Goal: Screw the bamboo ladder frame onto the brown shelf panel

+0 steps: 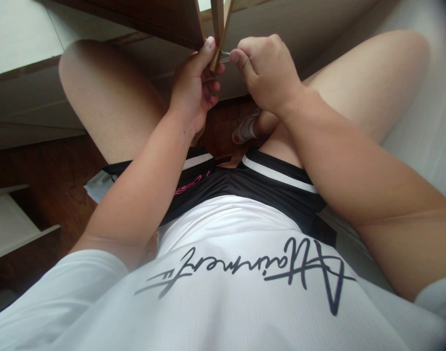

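Note:
My left hand (195,87) is closed round the lower end of two crossed light wooden slats (218,29) that come down from the top edge of the view. Its thumb presses on the slat. My right hand (268,70) is closed in a pinch on a small metal screw or pin (225,53), whose tip touches the slat just right of my left thumb. Both hands are held up between my knees as I sit.
A dark wooden panel (149,19) and pale boards (21,34) lie on the floor ahead. A white shelf piece (10,224) sits at left on the brown wood floor (58,180). A foot in a white sock (246,129) shows below my hands. A pale surface (431,112) is at right.

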A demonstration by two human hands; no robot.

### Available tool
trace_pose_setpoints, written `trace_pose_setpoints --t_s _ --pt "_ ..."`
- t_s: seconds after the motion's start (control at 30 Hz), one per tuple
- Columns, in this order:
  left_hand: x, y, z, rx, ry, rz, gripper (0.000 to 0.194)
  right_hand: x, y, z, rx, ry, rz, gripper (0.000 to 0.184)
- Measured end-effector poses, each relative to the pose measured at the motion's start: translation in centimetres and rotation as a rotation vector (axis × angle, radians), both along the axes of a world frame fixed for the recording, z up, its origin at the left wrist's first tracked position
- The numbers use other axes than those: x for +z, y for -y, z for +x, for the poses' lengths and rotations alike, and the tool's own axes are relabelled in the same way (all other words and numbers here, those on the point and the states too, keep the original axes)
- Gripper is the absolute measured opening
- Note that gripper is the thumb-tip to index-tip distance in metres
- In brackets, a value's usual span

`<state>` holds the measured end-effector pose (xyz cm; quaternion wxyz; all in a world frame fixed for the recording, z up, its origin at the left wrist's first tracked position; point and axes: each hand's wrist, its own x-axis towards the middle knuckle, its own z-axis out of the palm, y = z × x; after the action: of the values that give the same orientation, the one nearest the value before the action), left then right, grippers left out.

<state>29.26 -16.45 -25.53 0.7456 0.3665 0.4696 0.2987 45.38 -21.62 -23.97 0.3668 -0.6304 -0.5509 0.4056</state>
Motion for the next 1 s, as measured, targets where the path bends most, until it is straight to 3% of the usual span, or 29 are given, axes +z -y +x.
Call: trace_pose_setpoints --t_s 0.13,0.27,0.33,0.43,0.63,0.77,1.0 --pt "0.1 0.1 0.1 -0.005 -0.014 -0.018 0.014 0.5 0.0 -0.3 0.008 -0.302 -0.262 0.051" --pt "0.0 0.4 0.2 -0.029 -0.081 0.052 0.02 1.1 -0.2 0.8 0.162 -0.627 -0.61 0.055" --pt "-0.1 0.5 0.2 -0.027 -0.052 0.065 0.02 1.2 -0.3 1.2 0.18 -0.689 -0.673 0.056" --pt "-0.2 0.5 0.2 -0.026 -0.046 0.065 0.02 1.0 -0.3 1.1 0.12 -0.614 -0.596 0.053" --pt "-0.1 0.3 0.2 -0.009 -0.02 0.074 0.019 0.8 0.2 0.0 0.003 -0.426 -0.195 0.047" --pt "0.2 0.3 0.2 0.001 -0.027 0.04 0.019 0.5 0.0 0.0 -0.018 -0.347 -0.103 0.05" --pt "0.3 0.2 0.2 0.005 -0.03 -0.018 0.016 -0.6 -0.5 0.0 0.052 0.054 0.08 0.051"
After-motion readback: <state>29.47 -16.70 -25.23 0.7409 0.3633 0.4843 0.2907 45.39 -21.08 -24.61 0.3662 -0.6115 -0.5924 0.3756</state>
